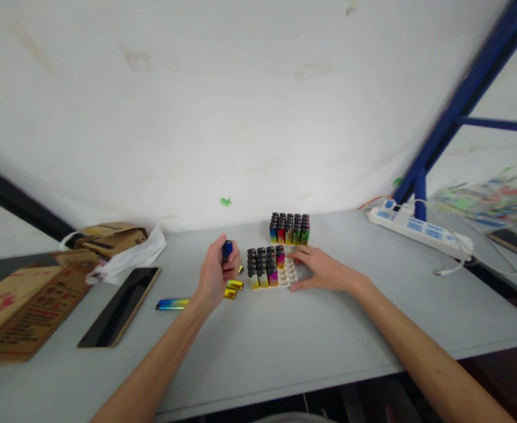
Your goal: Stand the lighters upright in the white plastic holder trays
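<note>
My left hand (218,270) is closed around a blue lighter (227,249), its dark end poking up above the fingers. My right hand (322,269) grips the right end of a white tray (288,275), thumb at the near corner and fingers at the far side. Rows of black-topped lighters (262,265) stand upright in the tray's left and middle; empty white slots show at its right. Just left of the tray lie loose gold lighters (232,288), partly hidden by my left hand. Farther left, a blue-and-yellow lighter (173,304) lies flat beside my wrist.
A second block of upright lighters (289,229) stands behind the tray. A dark phone-like slab (120,306), a white bag (130,258) and cardboard boxes (20,308) are at the left. A power strip (421,228) with cables lies right, near a blue metal frame (452,111).
</note>
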`<state>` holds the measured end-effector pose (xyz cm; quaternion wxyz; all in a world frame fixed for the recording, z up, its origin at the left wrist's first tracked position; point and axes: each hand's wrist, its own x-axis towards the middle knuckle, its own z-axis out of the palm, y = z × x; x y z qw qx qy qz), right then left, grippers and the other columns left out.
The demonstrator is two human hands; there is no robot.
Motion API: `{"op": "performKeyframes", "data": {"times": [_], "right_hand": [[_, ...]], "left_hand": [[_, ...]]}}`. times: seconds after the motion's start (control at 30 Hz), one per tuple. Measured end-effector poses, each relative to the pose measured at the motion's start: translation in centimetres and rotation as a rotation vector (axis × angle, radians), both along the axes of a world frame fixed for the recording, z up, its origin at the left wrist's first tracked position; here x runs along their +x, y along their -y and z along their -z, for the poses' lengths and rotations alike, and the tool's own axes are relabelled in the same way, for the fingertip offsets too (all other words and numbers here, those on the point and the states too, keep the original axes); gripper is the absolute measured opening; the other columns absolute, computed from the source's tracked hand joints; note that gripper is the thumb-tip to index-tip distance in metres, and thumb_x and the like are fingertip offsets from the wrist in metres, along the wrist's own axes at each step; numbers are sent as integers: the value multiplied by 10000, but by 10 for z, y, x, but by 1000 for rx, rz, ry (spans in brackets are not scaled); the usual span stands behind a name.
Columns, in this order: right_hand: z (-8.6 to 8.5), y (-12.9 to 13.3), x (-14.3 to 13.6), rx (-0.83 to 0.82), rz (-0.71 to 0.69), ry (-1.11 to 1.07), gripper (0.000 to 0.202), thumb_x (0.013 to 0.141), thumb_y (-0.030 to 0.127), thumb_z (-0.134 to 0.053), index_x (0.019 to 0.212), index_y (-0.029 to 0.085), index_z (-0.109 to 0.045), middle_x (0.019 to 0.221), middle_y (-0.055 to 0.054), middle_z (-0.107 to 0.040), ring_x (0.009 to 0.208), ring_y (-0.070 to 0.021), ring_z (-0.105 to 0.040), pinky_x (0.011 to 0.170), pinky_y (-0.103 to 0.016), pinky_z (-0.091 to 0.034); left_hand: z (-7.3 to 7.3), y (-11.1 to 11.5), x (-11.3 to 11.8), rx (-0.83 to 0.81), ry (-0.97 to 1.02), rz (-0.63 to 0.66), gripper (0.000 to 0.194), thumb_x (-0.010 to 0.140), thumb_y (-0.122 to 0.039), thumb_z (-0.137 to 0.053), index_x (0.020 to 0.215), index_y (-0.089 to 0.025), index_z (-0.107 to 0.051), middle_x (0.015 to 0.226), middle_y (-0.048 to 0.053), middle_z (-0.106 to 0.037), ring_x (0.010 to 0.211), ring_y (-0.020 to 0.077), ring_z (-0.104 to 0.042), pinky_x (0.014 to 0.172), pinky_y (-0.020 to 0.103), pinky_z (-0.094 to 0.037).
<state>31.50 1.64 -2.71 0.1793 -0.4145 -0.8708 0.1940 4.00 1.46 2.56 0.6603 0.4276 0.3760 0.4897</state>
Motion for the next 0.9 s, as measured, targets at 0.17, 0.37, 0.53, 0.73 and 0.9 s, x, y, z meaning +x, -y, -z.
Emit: {"op": "performKeyframes", "data": {"times": [0.17,0.37,0.53,0.73,0.9], "right_hand": [[1,-1,0,6,-9,8,787,762,659,-764,1337,154,-579,1226,-157,-628,1114,-324,-598,993,-468,-484],[2,-1,0,7,3,11,769,762,665,-760,1318,164,-585,1202,-150,-627,1096,-320,-609,970,-468,-496],[1,-1,-1,11,-3,6,776,755,664,-767,1326,171,-586,1203,-150,-636,1100,-324,-609,977,-467,-493],[1,-1,-1,16,-7,0,818,754,675,-761,1360,161,-570,1204,-155,-640,1111,-328,-607,992,-474,-482],[0,-1,-2,19,0,5,810,752,674,-765,1361,175,-576,1203,-150,-644,1119,-331,-611,990,-467,-485]], "left_hand": [[7,1,-1,-23,13,-69,414,843,-474,-506,559,-213,-354,507,-93,-154,397,66,-132,354,157,-151],[13,2,-3,12,5,-113,363,819,-414,-506,554,-213,-358,493,-92,-164,386,64,-138,354,163,-140],[7,5,-1,36,37,-48,455,848,-570,-542,621,-202,-399,500,-98,-211,393,51,-169,372,153,-170],[-17,5,17,282,-39,-28,291,897,-505,-579,904,-229,-488,595,-76,-468,407,77,-392,393,178,-334],[-26,-4,42,392,-211,112,308,927,-494,-589,1024,-203,-564,797,-2,-614,641,136,-633,604,261,-538]]}}
